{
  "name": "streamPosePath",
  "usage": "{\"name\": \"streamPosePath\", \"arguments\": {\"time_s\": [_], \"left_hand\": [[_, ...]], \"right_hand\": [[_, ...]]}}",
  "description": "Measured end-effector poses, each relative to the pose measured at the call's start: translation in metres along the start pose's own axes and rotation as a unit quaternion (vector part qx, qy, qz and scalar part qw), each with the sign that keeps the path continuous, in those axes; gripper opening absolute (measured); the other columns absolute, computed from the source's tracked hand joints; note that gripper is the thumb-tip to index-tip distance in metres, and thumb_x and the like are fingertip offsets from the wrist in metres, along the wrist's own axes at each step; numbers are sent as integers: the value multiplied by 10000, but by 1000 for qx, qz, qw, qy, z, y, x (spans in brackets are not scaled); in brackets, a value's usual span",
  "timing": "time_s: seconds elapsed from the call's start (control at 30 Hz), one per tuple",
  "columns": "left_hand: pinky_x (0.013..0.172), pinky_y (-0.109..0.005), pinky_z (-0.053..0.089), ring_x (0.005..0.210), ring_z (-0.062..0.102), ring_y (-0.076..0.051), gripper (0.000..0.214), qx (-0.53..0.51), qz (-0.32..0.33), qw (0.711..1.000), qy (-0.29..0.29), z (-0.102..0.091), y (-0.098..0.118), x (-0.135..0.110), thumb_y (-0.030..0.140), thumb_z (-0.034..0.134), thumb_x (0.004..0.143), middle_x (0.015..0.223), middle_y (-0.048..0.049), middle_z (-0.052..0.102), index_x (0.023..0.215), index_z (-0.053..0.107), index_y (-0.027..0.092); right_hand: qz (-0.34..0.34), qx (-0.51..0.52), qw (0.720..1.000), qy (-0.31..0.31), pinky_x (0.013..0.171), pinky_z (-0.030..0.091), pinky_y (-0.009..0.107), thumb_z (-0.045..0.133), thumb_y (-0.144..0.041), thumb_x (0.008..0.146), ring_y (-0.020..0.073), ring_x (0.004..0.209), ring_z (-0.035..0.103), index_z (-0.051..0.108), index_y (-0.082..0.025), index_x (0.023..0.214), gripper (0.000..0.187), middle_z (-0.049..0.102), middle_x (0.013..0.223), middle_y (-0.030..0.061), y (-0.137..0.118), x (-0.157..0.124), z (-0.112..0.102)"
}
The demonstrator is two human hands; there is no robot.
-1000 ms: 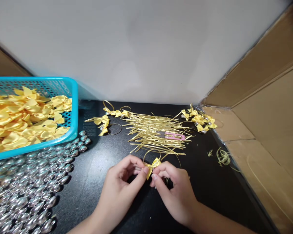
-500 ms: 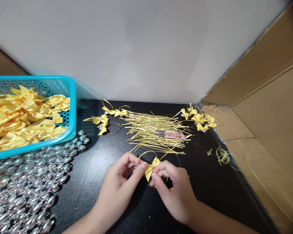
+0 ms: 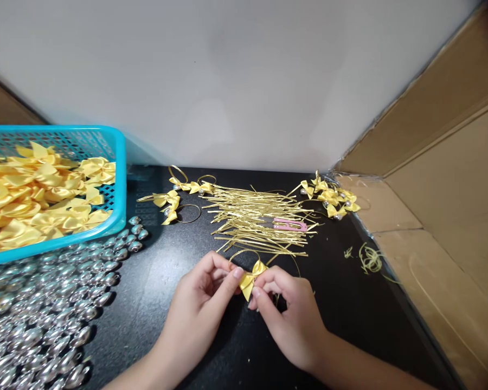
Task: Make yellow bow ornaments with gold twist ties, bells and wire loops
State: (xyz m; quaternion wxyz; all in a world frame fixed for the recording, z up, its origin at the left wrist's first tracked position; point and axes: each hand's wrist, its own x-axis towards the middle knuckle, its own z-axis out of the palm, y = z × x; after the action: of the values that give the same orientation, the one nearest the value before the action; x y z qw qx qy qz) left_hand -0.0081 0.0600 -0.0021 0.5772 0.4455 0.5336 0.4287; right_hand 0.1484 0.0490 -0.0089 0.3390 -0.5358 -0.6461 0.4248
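Observation:
Between my hands, just above the black table, is a yellow satin bow [image 3: 248, 281] with a loop of gold cord [image 3: 245, 252] rising behind it. My left hand [image 3: 205, 298] pinches the bow's left side between thumb and forefinger. On the bow's right side, my right hand [image 3: 288, 311] has thumb and fingertips closed together; the small part inside that grip is hidden. Just beyond my fingertips lies a spread of gold cord pieces [image 3: 256, 214], with a pink thread snipper [image 3: 290, 225] resting on top.
A turquoise basket [image 3: 120, 179] of yellow bows stands at left. Many silver beads [image 3: 57, 303] cover the table before it. Finished-looking bows on loops [image 3: 168, 203] lie back left, more bows [image 3: 333, 197] back right. Thread scraps [image 3: 372, 259] lie right, beside cardboard walls [image 3: 439, 135].
Almost nothing differs. Both hands keep their grip on the bow, and the whole view has shifted very slightly.

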Motion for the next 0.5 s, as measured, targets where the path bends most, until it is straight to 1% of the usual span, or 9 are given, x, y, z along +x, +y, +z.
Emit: {"name": "streamPosePath", "arguments": {"time_s": [0.23, 0.4, 0.5], "left_hand": [[545, -200, 450, 575, 569, -114, 160, 27, 3, 1000, -13, -1, -2, -1, 296, 617, 836, 627, 35, 629, 726, 561, 194], [598, -209, 489, 644, 621, -128, 142, 54, 47, 997, -32, -2, -3, -1, 258, 601, 846, 712, 9, 679, 723, 561, 200], [605, -207, 505, 660, 644, -132, 68, 73, 65, 995, -25, -2, -3, -2, 233, 611, 845, 719, 16, 682, 782, 601, 209]], "right_hand": [[22, 10, 1000, 7, 520, 474, 205, 516, -166, 826, 130, 517, 655, 563, -197, 717, 122, 688, 594, -8, 3, 1, 1], [29, 21, 999, 5, 523, 474, 215, 512, -175, 830, 139, 524, 653, 566, -187, 716, 127, 680, 590, 5, 1, 1, 0], [26, 18, 999, 6, 525, 473, 217, 516, -175, 829, 138, 523, 648, 570, -185, 712, 129, 675, 590, 5, 0, 2, -1]]}}
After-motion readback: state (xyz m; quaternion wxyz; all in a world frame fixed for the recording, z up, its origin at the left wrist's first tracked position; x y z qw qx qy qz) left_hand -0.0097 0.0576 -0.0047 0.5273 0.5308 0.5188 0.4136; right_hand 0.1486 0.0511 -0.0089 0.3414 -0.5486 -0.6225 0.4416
